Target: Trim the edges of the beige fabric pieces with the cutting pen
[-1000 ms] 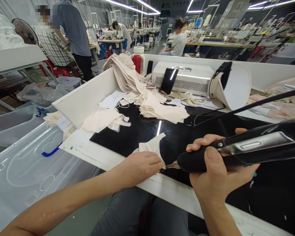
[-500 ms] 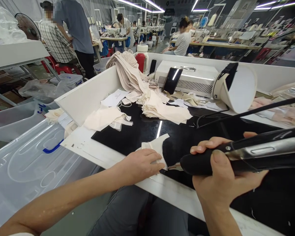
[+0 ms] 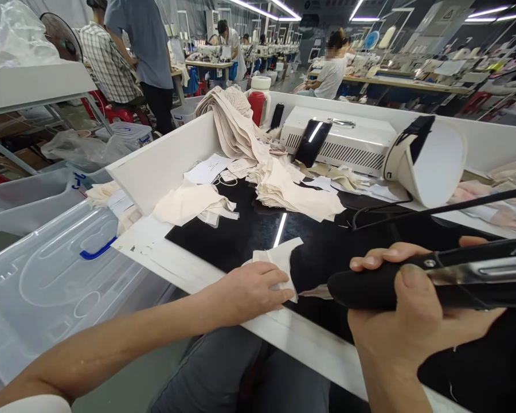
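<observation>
My left hand [image 3: 245, 292] lies flat, fingers together, pressing a small cream fabric piece [image 3: 279, 258] against the black mat [image 3: 327, 241] near the table's front edge. My right hand [image 3: 408, 321] is wrapped round a long black handheld tool [image 3: 438, 278] with a silver strip and a thin metal tip. The tip [image 3: 316, 293] meets the fabric's lower right corner, just beside my left fingertips. A black cable runs from the tool toward the back right.
A pile of cream fabric [image 3: 279, 183] and paper slips lie mid-table. A white machine [image 3: 348, 140], a phone [image 3: 312, 143] leaning on it, and a white lamp head [image 3: 430, 158] stand behind. Clear plastic bins [image 3: 55, 269] sit left. People work at far tables.
The view has shifted a little, so everything sits slightly right. Both hands keep their hold; the tool tip stays at the fabric's corner.
</observation>
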`<state>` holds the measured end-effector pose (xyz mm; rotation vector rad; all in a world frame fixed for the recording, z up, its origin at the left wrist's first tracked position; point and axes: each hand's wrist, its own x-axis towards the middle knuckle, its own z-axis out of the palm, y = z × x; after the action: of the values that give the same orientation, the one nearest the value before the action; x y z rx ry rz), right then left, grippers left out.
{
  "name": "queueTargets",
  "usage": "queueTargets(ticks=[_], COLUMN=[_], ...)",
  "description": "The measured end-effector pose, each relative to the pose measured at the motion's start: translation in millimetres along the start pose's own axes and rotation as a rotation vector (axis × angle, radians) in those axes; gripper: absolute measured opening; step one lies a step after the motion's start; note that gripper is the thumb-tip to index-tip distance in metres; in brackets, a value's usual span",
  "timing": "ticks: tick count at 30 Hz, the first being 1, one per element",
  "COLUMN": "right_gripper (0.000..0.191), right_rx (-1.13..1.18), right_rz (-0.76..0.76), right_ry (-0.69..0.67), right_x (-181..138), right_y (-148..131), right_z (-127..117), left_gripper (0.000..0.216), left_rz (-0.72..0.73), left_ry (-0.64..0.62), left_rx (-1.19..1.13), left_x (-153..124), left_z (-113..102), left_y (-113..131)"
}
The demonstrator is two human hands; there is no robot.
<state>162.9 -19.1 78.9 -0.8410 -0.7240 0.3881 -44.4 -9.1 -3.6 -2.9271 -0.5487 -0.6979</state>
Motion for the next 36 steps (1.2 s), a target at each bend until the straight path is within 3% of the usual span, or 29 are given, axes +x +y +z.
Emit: queueTargets(ticks=[16,26,32,36], right_gripper=[0.064,0.064,0.062,0.062], right_rx=[-0.007,0.009,-0.006,-0.026], right_rz=[-0.002,0.011,-0.008,0.008], right_ry=[-0.019,0.041,-0.013,-0.004], right_x=[2,9,8,4], right_y=[13,13,21,18], right_z=[9,16,20,18], left_gripper=[0.023,0.033,0.04,0.042], left_rz=[-0.079,-0.076,-0.099,-0.092], left_ry=[0.035,0.053,-0.006,-0.029], left_rx=[-0.068,-0.105,-0.122,-0.032], left_x=[-5,-7,-6,-4], left_z=[6,8,5,2], left_y=[4,4,4,20])
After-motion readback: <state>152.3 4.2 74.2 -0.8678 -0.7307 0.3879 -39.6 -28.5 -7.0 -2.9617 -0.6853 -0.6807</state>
